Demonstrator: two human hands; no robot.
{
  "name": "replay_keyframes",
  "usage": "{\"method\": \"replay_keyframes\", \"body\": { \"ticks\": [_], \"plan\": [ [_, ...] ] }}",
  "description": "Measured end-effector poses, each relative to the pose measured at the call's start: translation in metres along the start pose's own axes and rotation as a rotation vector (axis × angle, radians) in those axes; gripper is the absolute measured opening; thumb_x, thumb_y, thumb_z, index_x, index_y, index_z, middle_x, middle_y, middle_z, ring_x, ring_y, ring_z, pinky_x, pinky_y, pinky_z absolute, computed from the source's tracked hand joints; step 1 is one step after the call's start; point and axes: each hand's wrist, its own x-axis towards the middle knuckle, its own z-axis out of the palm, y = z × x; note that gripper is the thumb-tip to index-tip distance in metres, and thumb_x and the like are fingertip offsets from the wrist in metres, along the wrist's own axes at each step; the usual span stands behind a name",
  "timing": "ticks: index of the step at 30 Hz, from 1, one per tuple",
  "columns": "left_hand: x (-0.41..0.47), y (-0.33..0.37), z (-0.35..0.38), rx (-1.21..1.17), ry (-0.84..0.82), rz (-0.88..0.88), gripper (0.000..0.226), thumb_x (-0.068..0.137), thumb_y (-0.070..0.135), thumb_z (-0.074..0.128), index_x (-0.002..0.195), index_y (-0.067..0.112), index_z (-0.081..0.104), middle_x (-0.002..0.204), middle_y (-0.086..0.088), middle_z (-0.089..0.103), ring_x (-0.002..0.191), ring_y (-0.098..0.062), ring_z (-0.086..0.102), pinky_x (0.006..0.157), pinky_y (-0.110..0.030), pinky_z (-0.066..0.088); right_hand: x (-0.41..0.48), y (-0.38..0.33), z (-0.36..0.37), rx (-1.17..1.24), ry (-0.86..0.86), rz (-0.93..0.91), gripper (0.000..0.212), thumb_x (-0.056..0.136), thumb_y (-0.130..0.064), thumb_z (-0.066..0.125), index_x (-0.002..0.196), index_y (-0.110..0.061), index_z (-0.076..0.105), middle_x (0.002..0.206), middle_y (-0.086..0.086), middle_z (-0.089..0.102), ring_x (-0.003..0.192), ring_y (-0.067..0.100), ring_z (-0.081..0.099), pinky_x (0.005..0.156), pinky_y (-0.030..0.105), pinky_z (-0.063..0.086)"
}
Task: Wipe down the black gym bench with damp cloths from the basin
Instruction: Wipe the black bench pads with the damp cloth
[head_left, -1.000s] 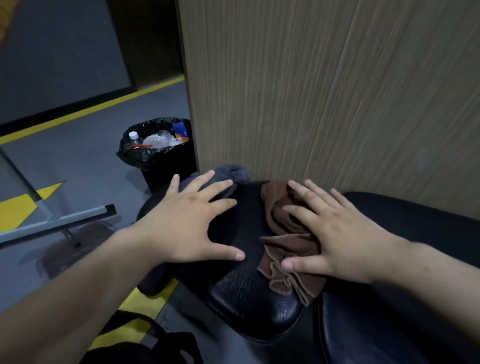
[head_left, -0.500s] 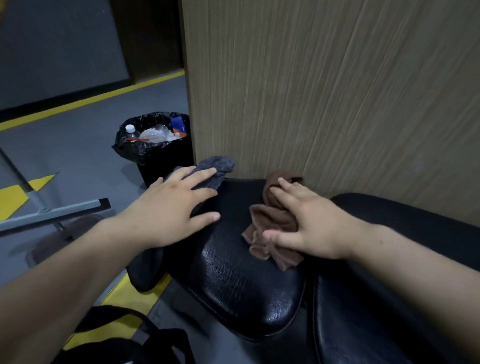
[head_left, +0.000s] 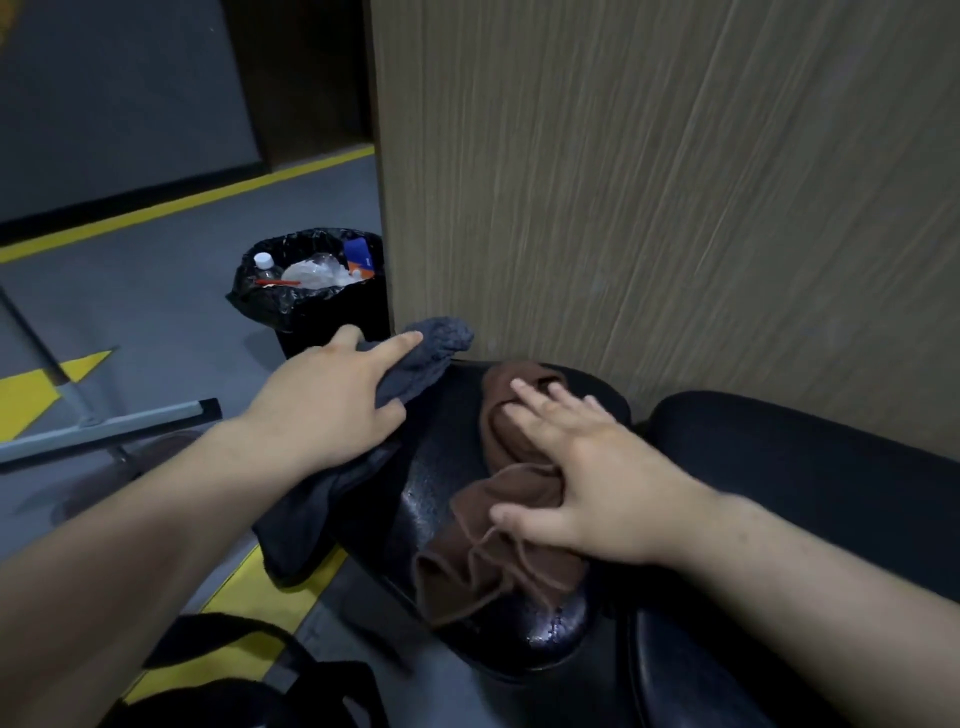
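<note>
- On the small black pad (head_left: 441, 519) at the end of the gym bench, set against a wood-grain wall panel (head_left: 649, 182): two cloths, one under each hand.
- Left hand (head_left: 332, 410): palm down on the grey cloth (head_left: 426, 358) at the pad's left edge, fingers (head_left: 400, 345) extended and spread, pressing rather than gripping. Compared with half a second ago, the hand sits further out over the pad's left rim, and more of the cloth hangs down off that side.
- Grey cloth: upper end bunched near the wall corner, lower end draped over the pad's edge toward the floor.
- Right hand (head_left: 587, 478): flat on the brown cloth (head_left: 498, 545), fingers open and pointing toward the wall, thumb out to the left. Half a second ago the fingers were curled around a tighter bundle; now they lie straight.
- Brown cloth: now spread longer, from the wall side of the pad to its near edge, loose folds trailing at the front.
- Pad surface: glossy between the two cloths.
- Larger bench pad (head_left: 805, 467): to the right, beneath the right forearm, apart from the cloths.
- Trash bin (head_left: 311, 306): black liner, bottle and wrappers inside, on the grey floor behind the left hand.
- Metal bar (head_left: 104, 426): far left, unchanged.
- Black strap (head_left: 249, 670): bottom left.
</note>
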Motion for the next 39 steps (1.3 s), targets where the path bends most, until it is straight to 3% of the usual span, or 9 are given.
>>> {"method": "replay_keyframes", "body": {
  "ticks": [4, 9, 15, 22, 27, 30, 34, 37, 39],
  "plan": [
    [0.0, -0.015, -0.003, -0.088, -0.02, 0.028, 0.067, 0.094, 0.041, 0.051, 0.152, 0.048, 0.017, 0.121, -0.002, 0.039, 0.096, -0.028, 0.056, 0.071, -0.034, 0.044, 0.016, 0.011, 0.001, 0.049, 0.02, 0.054, 0.114, 0.062, -0.089, 0.036, 0.156, -0.028, 0.018, 0.165, -0.01, -0.001, 0.153, 0.019, -0.002, 0.124, 0.038, 0.005],
    [-0.007, -0.051, 0.002, -0.244, 0.046, -0.016, 0.06, 0.095, 0.038, 0.051, 0.149, 0.049, 0.026, 0.118, 0.003, 0.037, 0.1, -0.026, 0.055, 0.085, -0.039, 0.05, 0.037, -0.011, 0.008, 0.022, -0.006, 0.039, 0.117, 0.062, -0.089, 0.039, 0.158, -0.027, 0.013, 0.166, -0.006, -0.005, 0.153, 0.022, -0.004, 0.124, 0.035, 0.005],
    [-0.011, -0.106, -0.002, -0.241, 0.102, -0.109, 0.056, 0.095, 0.038, 0.046, 0.148, 0.049, 0.029, 0.116, 0.001, 0.039, 0.104, -0.034, 0.054, 0.09, -0.044, 0.048, 0.087, -0.055, 0.016, 0.001, -0.017, 0.018, 0.115, 0.07, -0.086, 0.047, 0.158, -0.022, 0.012, 0.166, 0.0, -0.003, 0.153, 0.029, -0.001, 0.124, 0.039, 0.007],
    [-0.005, -0.14, -0.025, -0.175, 0.223, -0.171, 0.055, 0.095, 0.03, 0.049, 0.148, 0.041, 0.037, 0.122, -0.004, 0.045, 0.109, -0.034, 0.053, 0.09, -0.042, 0.046, 0.166, -0.103, 0.028, -0.041, -0.013, 0.074, 0.119, 0.064, -0.089, 0.048, 0.153, -0.014, 0.023, 0.163, 0.015, 0.016, 0.145, 0.045, 0.017, 0.12, 0.053, 0.015],
    [-0.005, -0.146, -0.031, -0.203, 0.251, -0.187, 0.055, 0.096, 0.03, 0.049, 0.148, 0.041, 0.037, 0.12, -0.003, 0.044, 0.109, -0.031, 0.051, 0.09, -0.04, 0.043, 0.206, -0.121, 0.028, -0.061, -0.016, 0.029, 0.097, 0.066, -0.083, 0.052, 0.135, -0.014, 0.049, 0.137, 0.013, 0.049, 0.127, 0.04, 0.041, 0.108, 0.052, 0.032],
    [-0.008, -0.144, -0.029, -0.2, 0.233, -0.189, 0.056, 0.095, 0.031, 0.048, 0.148, 0.042, 0.036, 0.119, -0.002, 0.043, 0.108, -0.031, 0.052, 0.09, -0.042, 0.045, 0.215, -0.114, 0.024, -0.057, -0.078, -0.026, 0.088, 0.068, -0.081, 0.054, 0.128, -0.016, 0.055, 0.127, 0.01, 0.054, 0.119, 0.035, 0.045, 0.101, 0.047, 0.04],
    [-0.012, -0.138, -0.027, -0.211, 0.218, -0.186, 0.055, 0.095, 0.034, 0.047, 0.148, 0.044, 0.035, 0.119, 0.001, 0.042, 0.107, -0.029, 0.052, 0.088, -0.038, 0.044, 0.218, -0.083, 0.019, 0.054, -0.096, -0.11, 0.078, 0.069, -0.078, 0.055, 0.125, -0.024, 0.058, 0.127, 0.003, 0.058, 0.119, 0.027, 0.051, 0.102, 0.04, 0.043],
    [-0.015, -0.132, -0.027, -0.225, 0.219, -0.169, 0.055, 0.094, 0.038, 0.044, 0.147, 0.048, 0.034, 0.118, 0.004, 0.042, 0.106, -0.028, 0.053, 0.088, -0.041, 0.047, 0.216, -0.056, 0.007, 0.196, -0.172, -0.133, 0.059, 0.077, -0.055, 0.07, 0.13, -0.034, 0.056, 0.124, -0.006, 0.062, 0.115, 0.016, 0.056, 0.101, 0.029, 0.043],
    [-0.015, -0.126, -0.028, -0.232, 0.233, -0.153, 0.055, 0.094, 0.036, 0.046, 0.147, 0.047, 0.035, 0.119, 0.004, 0.043, 0.106, -0.028, 0.053, 0.088, -0.042, 0.047, 0.213, -0.039, -0.004, 0.261, -0.251, -0.115, 0.058, 0.078, -0.04, 0.075, 0.131, -0.038, 0.052, 0.12, -0.01, 0.063, 0.109, 0.011, 0.059, 0.098, 0.024, 0.044]
  ]
}}
